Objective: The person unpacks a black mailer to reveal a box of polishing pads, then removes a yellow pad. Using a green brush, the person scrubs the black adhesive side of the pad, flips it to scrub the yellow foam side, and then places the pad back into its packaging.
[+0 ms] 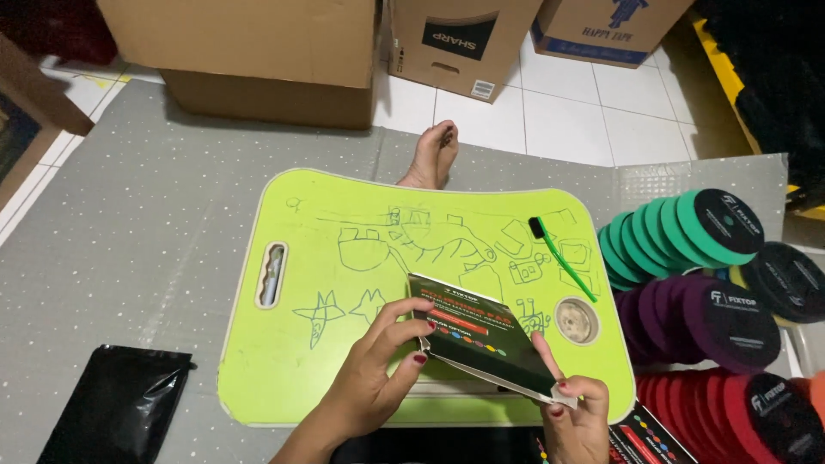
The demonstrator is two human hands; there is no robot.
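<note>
I hold a flat dark cardboard box with coloured dots printed on it above a lime-green lap table. My left hand grips the box's near left edge, thumb and fingers around it. My right hand pinches its lower right corner, where a pale flap shows. The table top bears blue pen drawings. A green brush with black bristles lies on the table's right side, beside a round cup recess.
Rows of round foam pads stand on edge at the right: green, purple, red. A black plastic bag lies at lower left on the grey mat. Cardboard boxes line the back. My bare foot rests beyond the table.
</note>
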